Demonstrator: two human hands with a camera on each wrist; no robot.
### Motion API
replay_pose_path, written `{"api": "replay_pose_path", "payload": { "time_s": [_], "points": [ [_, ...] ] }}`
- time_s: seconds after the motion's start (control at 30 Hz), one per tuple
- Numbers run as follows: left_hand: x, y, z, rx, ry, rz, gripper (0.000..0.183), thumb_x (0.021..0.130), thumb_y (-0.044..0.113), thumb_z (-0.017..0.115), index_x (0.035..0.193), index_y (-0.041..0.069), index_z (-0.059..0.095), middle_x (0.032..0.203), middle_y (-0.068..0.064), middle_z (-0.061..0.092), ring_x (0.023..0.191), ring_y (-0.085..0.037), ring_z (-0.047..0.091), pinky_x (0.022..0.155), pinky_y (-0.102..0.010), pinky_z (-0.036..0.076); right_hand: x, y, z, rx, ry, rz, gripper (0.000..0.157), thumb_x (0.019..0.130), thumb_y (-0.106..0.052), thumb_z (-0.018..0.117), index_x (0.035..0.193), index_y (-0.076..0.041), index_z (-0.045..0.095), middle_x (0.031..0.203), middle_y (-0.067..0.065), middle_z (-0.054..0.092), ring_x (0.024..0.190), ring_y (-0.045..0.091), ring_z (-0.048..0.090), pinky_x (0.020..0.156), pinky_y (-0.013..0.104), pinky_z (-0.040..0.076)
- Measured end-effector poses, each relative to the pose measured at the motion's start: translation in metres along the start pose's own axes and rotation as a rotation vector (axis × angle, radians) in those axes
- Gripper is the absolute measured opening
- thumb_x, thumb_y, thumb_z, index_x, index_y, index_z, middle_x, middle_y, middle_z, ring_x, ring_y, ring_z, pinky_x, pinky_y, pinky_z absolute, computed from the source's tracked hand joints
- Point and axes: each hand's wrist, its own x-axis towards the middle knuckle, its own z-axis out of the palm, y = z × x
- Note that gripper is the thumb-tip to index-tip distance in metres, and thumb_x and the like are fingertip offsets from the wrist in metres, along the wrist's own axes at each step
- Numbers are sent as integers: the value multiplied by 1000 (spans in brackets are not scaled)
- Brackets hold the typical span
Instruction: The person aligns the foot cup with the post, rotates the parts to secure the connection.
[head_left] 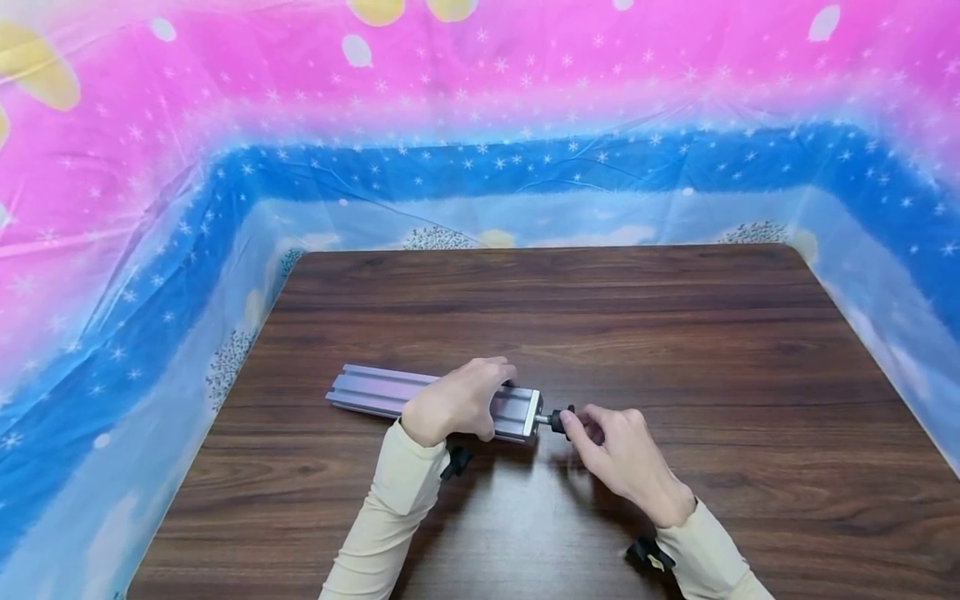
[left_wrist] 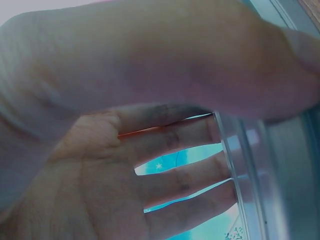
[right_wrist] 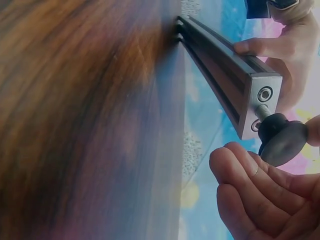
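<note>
A silver aluminium profile (head_left: pixel 384 392) with grooves along its length lies crosswise in front of me in the head view. Its right end carries a plate (right_wrist: pixel 263 100) with screws in it. My left hand (head_left: pixel 459 402) grips the profile near that end, thumb on the near side and fingers across the far side. From the plate sticks out a threaded stud with a black levelling foot (right_wrist: pixel 284 141) on it. My right hand (head_left: pixel 618 454) pinches this foot between thumb and fingers. In the left wrist view, the left thumb (left_wrist: pixel 165 60) hides part of the profile.
Beneath the hands is a dark wood-grain table (head_left: pixel 570 308) with rounded far corners. A pink and blue patterned cloth (head_left: pixel 480 162) hangs around its back and sides. Black straps (head_left: pixel 649 553) sit at both wrists.
</note>
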Motion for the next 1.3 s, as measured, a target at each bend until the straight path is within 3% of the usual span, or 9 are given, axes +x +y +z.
{"api": "replay_pose_path", "payload": {
  "time_s": [0.27,0.4,0.5,0.6,0.67,0.73,0.87,1.1,1.3],
  "points": [
    [0,0,-1,4,-8,-9,63,59,-10,80,119,1,64,108,-7,63,88,-19,54,78,-32,50,1,1,-2,19,-58,39,42,104,-30,54,64,-19,62,49,-17,55,46,-9,45,48,18,38],
    [2,-1,-2,1,-4,3,61,58,-11,79,116,0,65,105,-7,63,85,-19,54,75,-32,49,0,3,-7,1,-56,30,34,103,-32,57,75,-17,69,57,-14,59,51,-4,52,52,20,44],
    [3,-1,-4,9,-6,1,61,59,-11,79,117,0,64,107,-7,63,86,-19,53,76,-32,49,0,7,-10,15,-15,-61,23,95,-32,70,103,-11,73,85,-5,73,74,7,67,69,26,55],
    [4,0,-6,21,-16,-12,64,59,-10,80,120,0,64,109,-7,62,88,-19,54,78,-32,50,0,12,-11,73,22,-228,56,84,-26,82,131,-2,62,120,8,70,108,21,69,95,26,53],
    [4,0,-6,23,-24,-22,65,59,-9,80,121,1,63,109,-6,62,88,-19,54,79,-32,50,0,14,-10,95,46,-343,65,80,-21,86,135,1,59,128,11,66,116,25,64,105,23,46],
    [4,0,-6,23,-24,-23,65,59,-9,81,121,1,64,107,-5,62,88,-19,54,79,-32,51,0,15,-8,105,73,-426,63,79,-15,86,133,2,60,128,12,65,116,26,64,109,19,41],
    [4,-1,-5,22,-13,-3,62,58,-9,80,117,0,64,105,-7,62,86,-20,54,77,-33,50,2,16,-6,86,134,-485,53,79,-8,82,127,2,64,121,11,68,108,25,68,106,15,42],
    [4,-2,-3,14,-11,-2,60,59,-10,79,116,0,64,106,-8,62,84,-20,53,75,-33,49,-2,18,-4,54,109,-411,46,85,-17,79,126,1,66,113,11,73,101,26,72,96,24,52],
    [3,0,-3,11,-14,-13,62,59,-10,79,119,0,64,109,-9,63,85,-20,54,76,-33,50,-2,20,-1,41,109,-379,43,85,-16,79,122,2,68,105,9,76,91,21,74,79,33,59]
  ]
}}
